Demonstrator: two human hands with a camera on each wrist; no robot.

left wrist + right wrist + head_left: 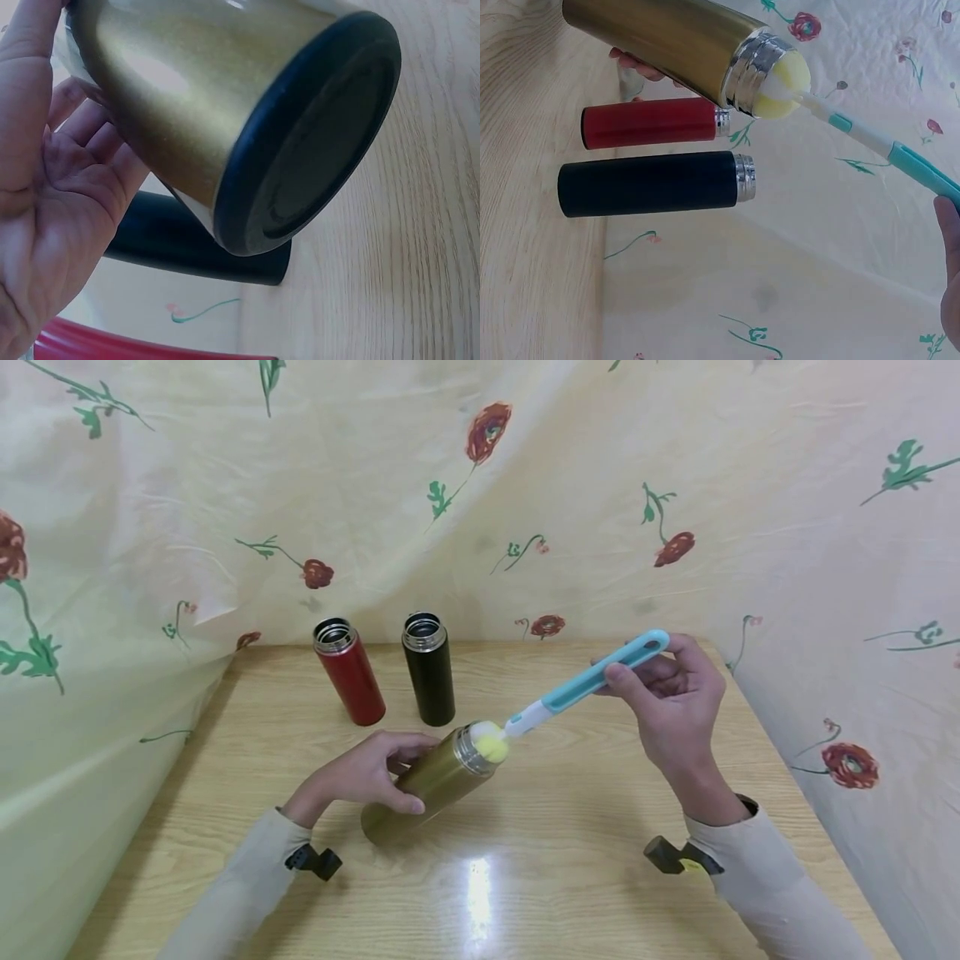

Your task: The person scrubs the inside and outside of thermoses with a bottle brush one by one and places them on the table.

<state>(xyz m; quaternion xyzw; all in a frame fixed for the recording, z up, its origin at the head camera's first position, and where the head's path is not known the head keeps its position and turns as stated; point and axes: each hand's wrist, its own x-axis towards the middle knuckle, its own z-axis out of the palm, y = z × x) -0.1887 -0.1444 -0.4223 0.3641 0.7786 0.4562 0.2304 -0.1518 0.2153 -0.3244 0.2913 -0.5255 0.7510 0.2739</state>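
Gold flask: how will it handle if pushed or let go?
The gold flask is likely rigid: metal body and steel rim. Its glossy surface may be slippery. Held tilted by the left hand, with its bottom edge near the table, the round body would probably drop and roll if released.

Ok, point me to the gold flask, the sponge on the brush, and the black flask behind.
gold flask (431,781): head view, on the middle of its tilted body.
yellow sponge (784,82): right wrist view, on the foam at the flask's mouth.
black flask (429,681): head view, on its upright body.
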